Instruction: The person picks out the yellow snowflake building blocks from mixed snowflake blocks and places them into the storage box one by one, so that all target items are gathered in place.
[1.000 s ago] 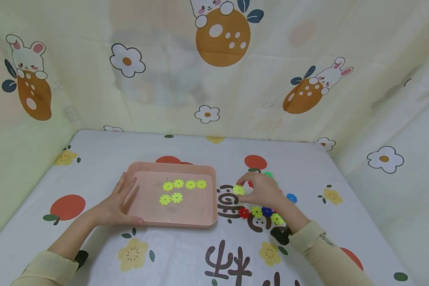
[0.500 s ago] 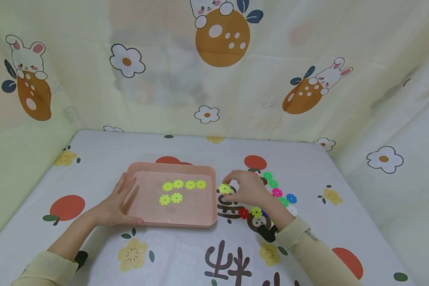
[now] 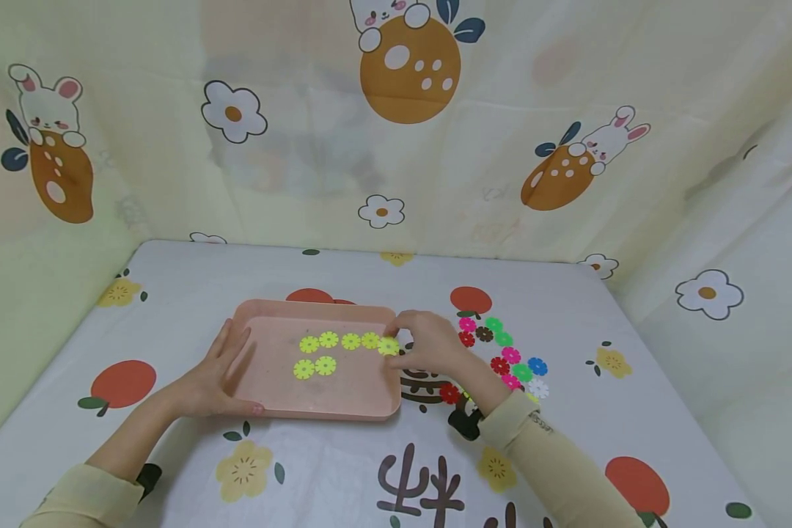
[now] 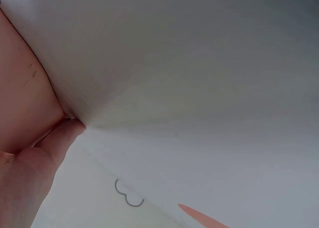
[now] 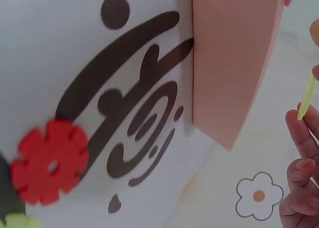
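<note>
In the head view, a shallow pink tray (image 3: 353, 392) lies on the printed cloth with several yellow snowflake discs (image 3: 314, 368) inside. My left hand (image 3: 204, 381) rests against the tray's left side with extended fingers, its thumb along the near edge. The left wrist view shows one digit (image 4: 47, 156) beside the tray wall (image 4: 30, 98). Over the tray's right rim, my right hand (image 3: 435, 343) pinches a yellow snowflake disc (image 3: 389, 346) between thumb and fingers. The right wrist view shows that disc edge-on between the fingertips, with the hand partly cut off.
Right of the tray, loose snowflake discs lie scattered: red (image 3: 449, 394), green (image 3: 493, 325), brown (image 3: 485, 334), blue (image 3: 537, 366), white (image 3: 537, 387) and pink. Some are hidden by the right forearm. A patterned curtain (image 3: 303, 169) stands behind the table.
My right hand has moved left with the yellow disc, from above the tablecloth to the tray's right rim. More loose discs are uncovered behind it. The left hand and tray have stayed put.
</note>
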`<state>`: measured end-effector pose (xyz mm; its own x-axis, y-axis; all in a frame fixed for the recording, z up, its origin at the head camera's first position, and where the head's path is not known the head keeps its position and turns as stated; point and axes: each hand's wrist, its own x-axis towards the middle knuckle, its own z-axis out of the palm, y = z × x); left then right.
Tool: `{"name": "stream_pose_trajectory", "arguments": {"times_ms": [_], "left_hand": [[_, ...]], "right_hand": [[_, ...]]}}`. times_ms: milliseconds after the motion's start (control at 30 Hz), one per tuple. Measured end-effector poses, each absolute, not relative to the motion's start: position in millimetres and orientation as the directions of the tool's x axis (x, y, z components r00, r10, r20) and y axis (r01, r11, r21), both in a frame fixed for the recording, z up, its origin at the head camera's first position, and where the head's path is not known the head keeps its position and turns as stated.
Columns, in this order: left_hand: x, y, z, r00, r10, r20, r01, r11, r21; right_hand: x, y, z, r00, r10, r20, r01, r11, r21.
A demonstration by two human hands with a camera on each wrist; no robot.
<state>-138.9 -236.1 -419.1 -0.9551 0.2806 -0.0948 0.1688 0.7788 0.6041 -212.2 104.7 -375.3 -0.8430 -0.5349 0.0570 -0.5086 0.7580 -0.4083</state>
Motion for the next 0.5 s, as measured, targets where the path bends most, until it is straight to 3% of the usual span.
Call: {"name": "stream_pose_trajectory", "arguments": {"times_ms": [500], "left_hand": [[-139.1, -235.7, -418.3, -0.953, 0.290, -0.091, 0.180, 0.781, 0.598]], "right_hand": [[-219.4, 81.1, -389.5, -0.816, -0.578, -0.015, -0.523, 0.750, -0.406]]}}
